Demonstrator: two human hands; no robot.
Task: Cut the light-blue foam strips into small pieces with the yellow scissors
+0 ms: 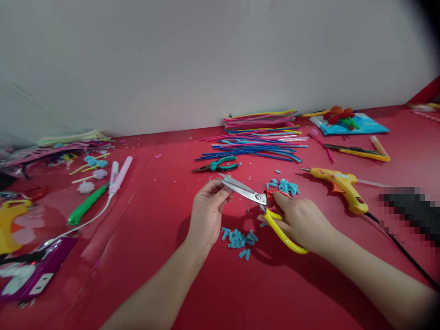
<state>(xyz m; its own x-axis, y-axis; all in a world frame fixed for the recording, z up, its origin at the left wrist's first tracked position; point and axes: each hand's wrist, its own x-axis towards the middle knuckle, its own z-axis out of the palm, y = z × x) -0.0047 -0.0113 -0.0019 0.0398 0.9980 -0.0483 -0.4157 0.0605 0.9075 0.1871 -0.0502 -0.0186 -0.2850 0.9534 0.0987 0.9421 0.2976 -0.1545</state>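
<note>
My right hand (297, 215) grips a pair of scissors (283, 234) with one yellow and one red handle. Their blades point left, slightly apart, toward the fingertips of my left hand (210, 201). That hand is closed in a pinch, with a small light-blue piece (226, 179) just showing at the blade tips; most of it is hidden. Below the blades lies a loose pile of short blue cut pieces (237, 238). Another heap of blue pieces with tapered ends (288, 186) sits behind my right hand.
Green-handled pliers (216, 166) lie behind my hands, before bundles of coloured pipe cleaners (261, 149). A yellow glue gun (343, 183) trails its cord at right. Leftward are a pink styling iron (118, 176), a green-handled tool (87, 204) and a purple power strip (51, 266).
</note>
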